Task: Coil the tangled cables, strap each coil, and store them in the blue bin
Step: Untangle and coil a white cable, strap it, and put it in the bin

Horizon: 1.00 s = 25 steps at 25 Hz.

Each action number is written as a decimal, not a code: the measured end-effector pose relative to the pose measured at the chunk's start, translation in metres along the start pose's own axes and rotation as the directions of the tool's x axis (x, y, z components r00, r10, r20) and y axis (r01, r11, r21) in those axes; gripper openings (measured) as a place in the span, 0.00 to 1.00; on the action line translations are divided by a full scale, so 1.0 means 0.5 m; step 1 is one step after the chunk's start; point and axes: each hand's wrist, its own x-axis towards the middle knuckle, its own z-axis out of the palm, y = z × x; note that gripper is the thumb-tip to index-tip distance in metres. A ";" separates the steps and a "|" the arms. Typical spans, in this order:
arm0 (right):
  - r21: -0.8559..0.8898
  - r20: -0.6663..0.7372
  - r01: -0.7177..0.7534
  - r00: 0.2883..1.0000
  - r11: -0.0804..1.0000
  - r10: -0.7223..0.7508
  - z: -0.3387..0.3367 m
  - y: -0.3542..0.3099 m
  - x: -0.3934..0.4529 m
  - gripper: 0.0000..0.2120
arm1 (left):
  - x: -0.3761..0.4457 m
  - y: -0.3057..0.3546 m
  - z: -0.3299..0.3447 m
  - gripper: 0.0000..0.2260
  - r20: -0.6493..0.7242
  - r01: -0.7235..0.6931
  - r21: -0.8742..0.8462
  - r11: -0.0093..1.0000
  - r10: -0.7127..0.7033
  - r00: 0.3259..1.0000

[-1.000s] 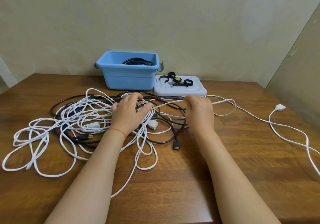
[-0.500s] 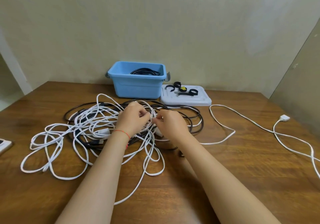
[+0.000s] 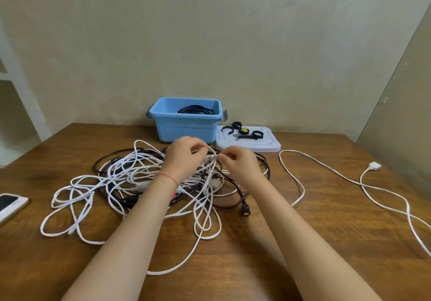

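Observation:
A tangle of white cables (image 3: 121,184) and black cables (image 3: 254,184) lies on the wooden table (image 3: 326,242). Above its middle my left hand (image 3: 184,158) and my right hand (image 3: 240,163) meet, both pinching strands of white cable lifted from the pile. One white cable (image 3: 291,177) runs off to the right, ending in a white plug (image 3: 373,166). The blue bin (image 3: 186,125) stands at the back with a coiled black cable (image 3: 194,109) inside. Black straps (image 3: 245,132) lie on the pale lid (image 3: 268,145) beside the bin.
A phone (image 3: 10,204) lies at the table's left edge. A wall stands close behind the bin, and another panel closes off the right side. White shelving shows at far left.
My right hand has come in from the right to meet my left hand, and both have lifted white strands above the pile. The loose white cable slackened into a loop on the right.

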 end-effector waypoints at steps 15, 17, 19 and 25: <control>0.403 -0.206 -0.233 0.919 0.885 0.335 -0.054 0.016 0.020 0.08 | -0.064 0.054 0.088 0.30 0.032 -0.185 0.316 0.930 0.184 0.982; 0.259 -0.241 -0.283 0.907 0.924 0.345 -0.079 0.046 0.017 0.10 | -0.075 0.077 0.144 0.30 0.331 -0.301 0.421 0.856 0.164 0.929; 0.221 -0.184 -0.375 0.890 0.900 0.417 -0.097 0.074 0.008 0.12 | -0.079 0.079 0.190 0.29 0.514 -0.296 0.497 0.816 -0.003 0.858; 0.232 -0.099 -0.486 0.850 0.842 0.518 -0.139 0.107 -0.002 0.10 | -0.049 0.018 0.189 0.20 0.465 -0.195 0.592 0.782 -0.135 0.875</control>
